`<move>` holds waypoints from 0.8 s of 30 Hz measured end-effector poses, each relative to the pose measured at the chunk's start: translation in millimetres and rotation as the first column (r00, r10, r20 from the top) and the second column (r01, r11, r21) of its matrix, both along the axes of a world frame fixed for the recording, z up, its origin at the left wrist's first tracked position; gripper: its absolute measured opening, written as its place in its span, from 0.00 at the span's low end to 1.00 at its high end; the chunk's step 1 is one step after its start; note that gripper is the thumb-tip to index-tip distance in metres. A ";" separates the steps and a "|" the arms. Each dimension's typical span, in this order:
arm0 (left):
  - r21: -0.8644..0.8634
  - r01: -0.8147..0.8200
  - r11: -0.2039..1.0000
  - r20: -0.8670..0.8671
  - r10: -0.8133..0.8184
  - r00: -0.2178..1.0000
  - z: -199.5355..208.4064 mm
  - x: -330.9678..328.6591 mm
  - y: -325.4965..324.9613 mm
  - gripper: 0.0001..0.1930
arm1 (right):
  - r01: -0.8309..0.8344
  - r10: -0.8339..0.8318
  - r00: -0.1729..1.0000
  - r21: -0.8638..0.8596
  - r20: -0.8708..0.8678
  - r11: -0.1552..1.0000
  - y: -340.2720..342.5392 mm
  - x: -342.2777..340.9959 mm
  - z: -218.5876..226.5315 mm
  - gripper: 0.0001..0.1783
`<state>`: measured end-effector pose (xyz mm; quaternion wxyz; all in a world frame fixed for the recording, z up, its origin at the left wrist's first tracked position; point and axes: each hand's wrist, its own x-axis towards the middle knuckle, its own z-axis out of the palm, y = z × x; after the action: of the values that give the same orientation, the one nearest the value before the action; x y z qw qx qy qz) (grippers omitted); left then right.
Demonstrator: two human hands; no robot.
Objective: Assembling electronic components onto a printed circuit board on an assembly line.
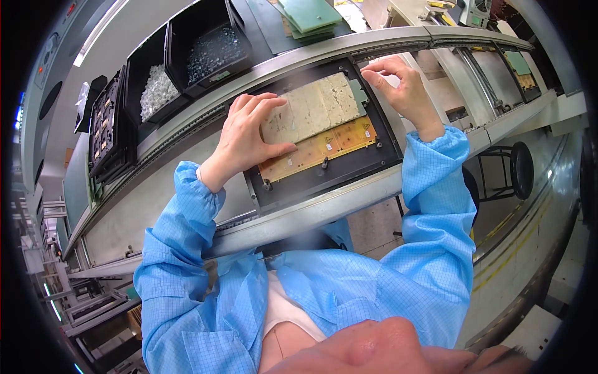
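A beige, pitted flat slab [317,107] lies at a tilt over an orange circuit board panel [339,141], which sits in a black frame [293,190] with small posts. My left hand [240,134] grips the slab's left end, thumb along the near edge and fingers at the far edge. Under the slab's right end a green edge [359,93] shows. Beyond that corner my right hand [402,93] is raised off the slab, its thumb and forefinger drawn together. Whether anything is pinched there is too small to make out.
Metal conveyor rails [311,209] run along both sides of the frame. Past the far rail stand a black bin of white parts [161,93], another of dark small parts [215,56] and a black tray [106,128]. Green sheets [308,15] are stacked there. A round stool [522,169] stands at right.
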<state>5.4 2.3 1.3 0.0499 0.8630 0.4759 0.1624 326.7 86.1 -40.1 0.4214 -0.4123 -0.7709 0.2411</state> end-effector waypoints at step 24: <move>0.203 -0.116 0.972 0.283 0.055 0.958 30.5 -6.8 -62.9 0.23 | 0.117 -0.117 0.993 0.047 -0.009 0.992 24.5 41.6 -29.4 0.11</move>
<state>-1.3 -60.6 31.8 0.0137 0.8106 0.4808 0.3340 368.4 110.7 -69.5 0.4470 -0.4460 -0.7495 0.1991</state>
